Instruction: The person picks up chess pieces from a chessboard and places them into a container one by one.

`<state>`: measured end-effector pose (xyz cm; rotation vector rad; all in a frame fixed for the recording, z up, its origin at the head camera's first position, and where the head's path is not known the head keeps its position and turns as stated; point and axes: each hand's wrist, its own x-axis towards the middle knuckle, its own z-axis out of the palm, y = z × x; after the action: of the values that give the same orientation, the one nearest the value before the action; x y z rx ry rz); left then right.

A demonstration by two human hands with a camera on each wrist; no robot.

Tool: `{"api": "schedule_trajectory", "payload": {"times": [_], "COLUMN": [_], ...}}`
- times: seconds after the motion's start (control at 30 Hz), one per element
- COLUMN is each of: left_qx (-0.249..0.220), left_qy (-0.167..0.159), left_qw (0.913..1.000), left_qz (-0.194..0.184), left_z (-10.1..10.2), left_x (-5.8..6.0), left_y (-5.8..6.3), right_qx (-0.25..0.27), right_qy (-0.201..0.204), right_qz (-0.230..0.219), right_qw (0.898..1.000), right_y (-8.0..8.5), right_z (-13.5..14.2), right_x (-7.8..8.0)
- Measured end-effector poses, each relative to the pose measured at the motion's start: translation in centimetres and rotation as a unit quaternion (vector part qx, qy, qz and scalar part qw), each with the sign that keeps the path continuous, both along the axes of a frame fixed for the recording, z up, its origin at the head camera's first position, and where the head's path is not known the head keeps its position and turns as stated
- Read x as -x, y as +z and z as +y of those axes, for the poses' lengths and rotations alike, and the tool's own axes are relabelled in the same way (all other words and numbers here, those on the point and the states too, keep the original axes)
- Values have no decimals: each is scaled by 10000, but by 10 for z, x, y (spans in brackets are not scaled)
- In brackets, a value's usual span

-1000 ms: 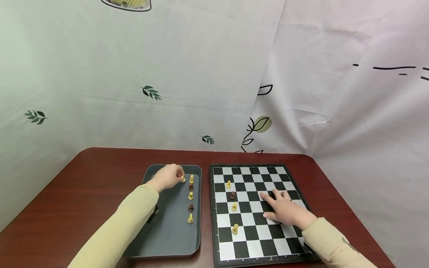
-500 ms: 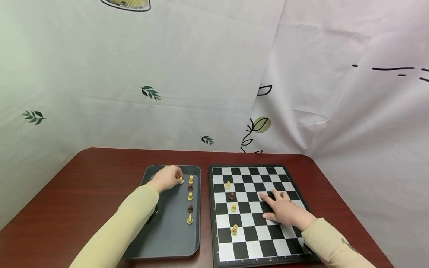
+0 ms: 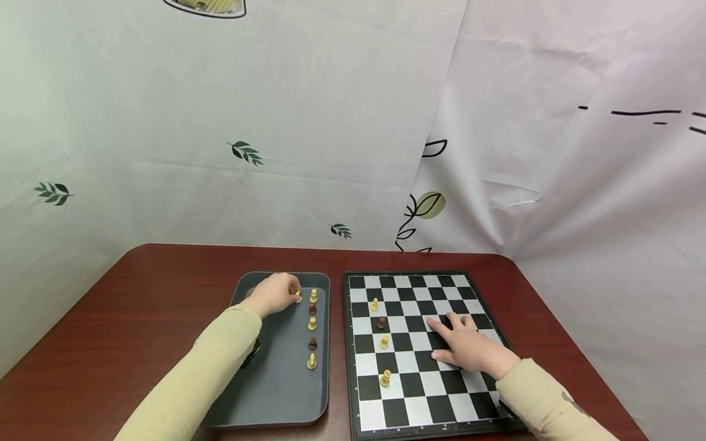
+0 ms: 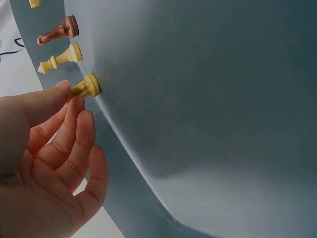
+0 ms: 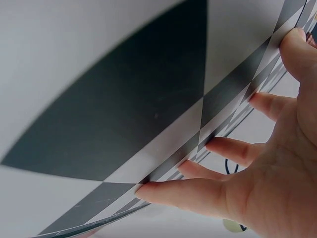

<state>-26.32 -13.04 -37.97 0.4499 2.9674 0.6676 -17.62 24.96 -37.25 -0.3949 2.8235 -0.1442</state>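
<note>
At the far end of the grey tray, my left hand pinches a yellow chess piece between thumb and index finger. Its base is at the tray floor in the left wrist view; its top is hidden by the fingertips. Beside it stands a yellow chess piece with a pointed top, then a brown piece. My right hand rests on the chessboard with fingers spread, holding nothing. In the right wrist view its fingertips touch the squares.
Along the tray's right side runs a line of yellow and brown pieces, the nearest a yellow one. On the board's left stand yellow pieces, one a rook-like piece, and a brown piece. The reddish-brown table meets a white curtain.
The view has shifted very slightly. Both hands keep their places, the left still pinching the yellow chess piece and the right still on the board.
</note>
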Motion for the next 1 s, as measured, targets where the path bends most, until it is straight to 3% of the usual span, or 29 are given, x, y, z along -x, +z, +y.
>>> {"api": "schedule_trajectory", "payload": {"times": [0.43, 1.0], "left_qx": [22, -133], "left_qy": [89, -24], "left_qw": [10000, 9999], "left_qz": [-2, -14], "left_z": [0, -4], "left_x": [-2, -7], "left_y": [2, 11], "right_qx": [-6, -33], "right_qy": [22, 61], "right_qz": [-4, 13], "right_qw": [10000, 10000], "right_y": [0, 1], "right_z": [1, 1], "right_x": [0, -1]}}
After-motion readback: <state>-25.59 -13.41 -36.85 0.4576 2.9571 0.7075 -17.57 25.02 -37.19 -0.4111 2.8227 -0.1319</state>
